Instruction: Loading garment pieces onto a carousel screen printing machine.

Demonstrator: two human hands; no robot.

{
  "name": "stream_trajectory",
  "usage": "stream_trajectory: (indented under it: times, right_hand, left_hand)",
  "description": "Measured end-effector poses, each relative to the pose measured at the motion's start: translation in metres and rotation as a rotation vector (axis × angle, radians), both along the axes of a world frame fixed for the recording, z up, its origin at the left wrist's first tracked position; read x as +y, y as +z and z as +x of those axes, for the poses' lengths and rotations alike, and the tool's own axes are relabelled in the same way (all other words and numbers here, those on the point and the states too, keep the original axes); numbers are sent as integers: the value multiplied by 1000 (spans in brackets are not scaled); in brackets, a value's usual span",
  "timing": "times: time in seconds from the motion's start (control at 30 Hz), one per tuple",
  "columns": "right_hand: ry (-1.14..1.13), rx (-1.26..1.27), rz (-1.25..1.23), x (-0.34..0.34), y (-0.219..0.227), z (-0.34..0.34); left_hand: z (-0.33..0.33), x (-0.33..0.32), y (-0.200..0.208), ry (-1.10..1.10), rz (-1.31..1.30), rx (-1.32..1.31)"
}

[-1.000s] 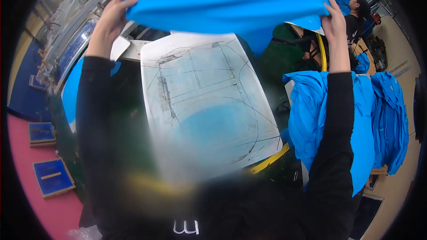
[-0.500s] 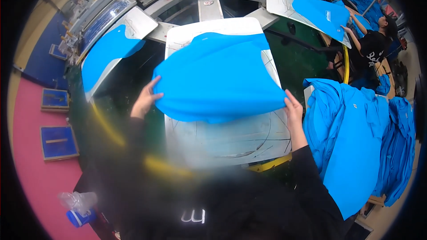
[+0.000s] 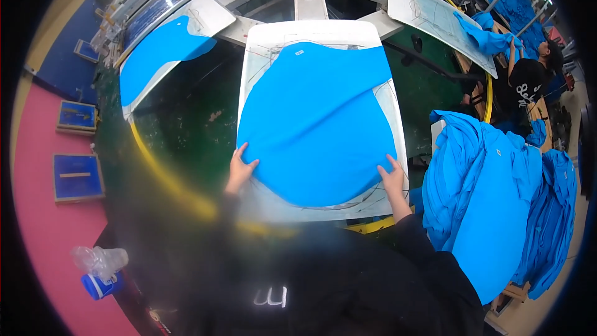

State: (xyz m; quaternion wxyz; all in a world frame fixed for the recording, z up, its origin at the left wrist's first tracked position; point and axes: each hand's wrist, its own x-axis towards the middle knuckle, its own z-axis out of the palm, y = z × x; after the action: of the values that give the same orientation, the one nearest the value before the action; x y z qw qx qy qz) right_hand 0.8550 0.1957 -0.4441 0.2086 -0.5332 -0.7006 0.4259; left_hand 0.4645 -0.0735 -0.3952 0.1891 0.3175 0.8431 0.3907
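A blue cut fabric panel point(image 3: 311, 106) lies over the white board point(image 3: 255, 43) in front of me, with a diagonal fold running up toward its right side. Thumb and forefinger of my left hand point(image 3: 239, 171) are spread at the panel's lower left edge. At the lower right edge, my right hand point(image 3: 393, 180) has its fingers apart, the tips touching or just beside the fabric. Neither hand pinches the cloth. Pencil-like curved lines show on the board around the panel.
Another board with a blue panel point(image 3: 155, 56) stands to the left. Draped blue fabric pieces point(image 3: 479, 193) hang on my right. At the far right, a co-worker point(image 3: 528, 81) handles blue fabric by a white board point(image 3: 429, 18). A bottle with a blue base point(image 3: 102, 283) is lower left.
The panel has come down and spread flatter over the board. My hands have moved lower and closer together, releasing its edges. The co-worker has pulled the blue panel mostly off the right board.
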Motion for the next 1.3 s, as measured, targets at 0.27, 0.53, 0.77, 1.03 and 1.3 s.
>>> stream_trajectory:
  times: [0.27, 0.53, 0.77, 1.03, 1.3]
  right_hand:
    - [-6, 81, -26, -23, 41, 21]
    - [31, 131, -67, -45, 46, 59]
    - [65, 202, -138, -59, 45, 60]
    - [85, 159, -163, -72, 31, 62]
    - [52, 108, -158, -72, 17, 68]
  left_hand:
    - [13, -30, 0, 35, 43, -178]
    - [31, -40, 6, -8, -3, -170]
    - [24, -50, 9, -8, 15, -166]
    - [31, -57, 9, 30, -59, -178]
    - [43, -58, -7, 25, -122, 95]
